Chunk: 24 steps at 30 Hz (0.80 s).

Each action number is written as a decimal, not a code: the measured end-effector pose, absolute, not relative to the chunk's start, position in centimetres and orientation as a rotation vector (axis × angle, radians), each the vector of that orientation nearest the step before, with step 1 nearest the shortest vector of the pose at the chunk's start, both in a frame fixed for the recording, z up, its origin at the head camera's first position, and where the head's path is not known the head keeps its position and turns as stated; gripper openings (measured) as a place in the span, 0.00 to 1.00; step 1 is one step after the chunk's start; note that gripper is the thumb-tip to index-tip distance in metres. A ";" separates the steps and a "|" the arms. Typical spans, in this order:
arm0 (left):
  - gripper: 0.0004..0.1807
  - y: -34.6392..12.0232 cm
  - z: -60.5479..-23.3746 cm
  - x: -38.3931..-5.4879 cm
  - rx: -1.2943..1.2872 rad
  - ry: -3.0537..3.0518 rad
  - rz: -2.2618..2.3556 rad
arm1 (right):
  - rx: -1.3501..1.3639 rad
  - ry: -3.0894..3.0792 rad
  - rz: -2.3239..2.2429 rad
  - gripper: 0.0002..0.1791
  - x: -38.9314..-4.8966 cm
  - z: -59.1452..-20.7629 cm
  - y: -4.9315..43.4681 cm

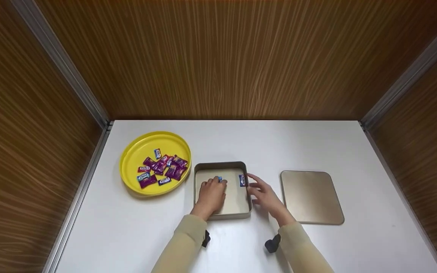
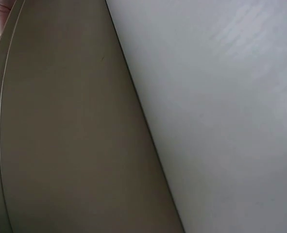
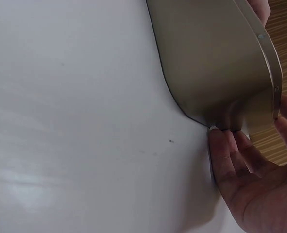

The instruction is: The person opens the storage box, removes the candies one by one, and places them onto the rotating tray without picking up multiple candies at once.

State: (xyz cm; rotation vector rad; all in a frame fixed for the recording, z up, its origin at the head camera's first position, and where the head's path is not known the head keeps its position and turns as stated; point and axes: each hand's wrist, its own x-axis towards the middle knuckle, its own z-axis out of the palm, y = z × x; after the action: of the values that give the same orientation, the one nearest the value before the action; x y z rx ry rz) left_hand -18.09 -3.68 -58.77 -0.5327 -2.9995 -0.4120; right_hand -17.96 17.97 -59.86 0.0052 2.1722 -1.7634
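My left hand (image 1: pixel 211 195) reaches down into a square metal tin (image 1: pixel 222 217), fingers bent over a small blue wrapped candy (image 1: pixel 220 179) at their tips. The hand hides most of that candy. Another dark blue wrapped candy (image 1: pixel 242 180) lies in the tin against the right wall. Outside that wall, my right hand (image 1: pixel 264 194) touches the tin with extended fingers (image 3: pixel 222 155), thumb and forefinger near the rim. In the left wrist view, the tin's outer wall (image 2: pixel 80 121) fills the left side.
A round yellow tray (image 1: pixel 131 182) at left holds several candies in purple, red and blue wrappers. To the right, the flat metal lid (image 1: pixel 311 197) lies on the white table (image 1: pixel 370 242). Wood-grain panels (image 1: pixel 218 60) stand behind and at both sides.
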 end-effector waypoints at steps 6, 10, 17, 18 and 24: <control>0.13 -3.6 -59.0 -18.0 -0.526 -2.965 -0.342 | 0.000 2.176 -1.758 0.30 -18.0 -59.8 17.9; 0.14 -3.5 -59.1 -18.0 -0.518 -2.986 -0.334 | 0.006 2.178 -1.755 0.30 -18.1 -59.8 17.9; 0.06 -3.8 -59.2 -17.9 -0.522 -2.954 -0.389 | -0.002 2.165 -1.784 0.30 -18.1 -59.9 17.9; 0.05 -3.8 -59.2 -17.9 -0.523 -2.951 -0.397 | -0.004 2.161 -1.791 0.30 -18.1 -59.9 17.9; 0.05 -4.1 -59.2 -18.0 -0.516 -2.931 -0.401 | -0.018 2.169 -1.782 0.30 -18.1 -60.0 17.9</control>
State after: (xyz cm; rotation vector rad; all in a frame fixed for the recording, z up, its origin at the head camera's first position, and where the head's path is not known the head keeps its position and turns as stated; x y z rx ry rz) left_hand -18.00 -4.10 -59.17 -0.5164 -2.9314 -0.4012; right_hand -18.09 17.95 -59.97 -0.0180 2.1695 -1.7816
